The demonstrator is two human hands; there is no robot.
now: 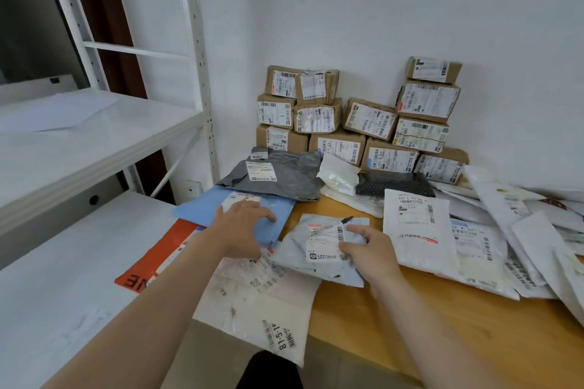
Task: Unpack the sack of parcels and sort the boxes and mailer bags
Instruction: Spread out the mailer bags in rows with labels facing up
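White mailer bag (262,303) overhangs worktop (410,309) behind fingers (267,215); left hand (243,224) fingers apart on blue mailer bag (202,208); right hand (369,249) fingers clamped on grey mailer bag (295,246); boxes (335,117) stacked beyond.

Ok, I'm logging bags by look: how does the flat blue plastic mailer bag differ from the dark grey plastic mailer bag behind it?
The blue mailer bag lies smooth; the dark grey mailer bag is crinkled. The left hand rests on the blue one's label; the grey one is untouched. The grey one bears a small 2008 tag; the blue shows none. Both lie label up.
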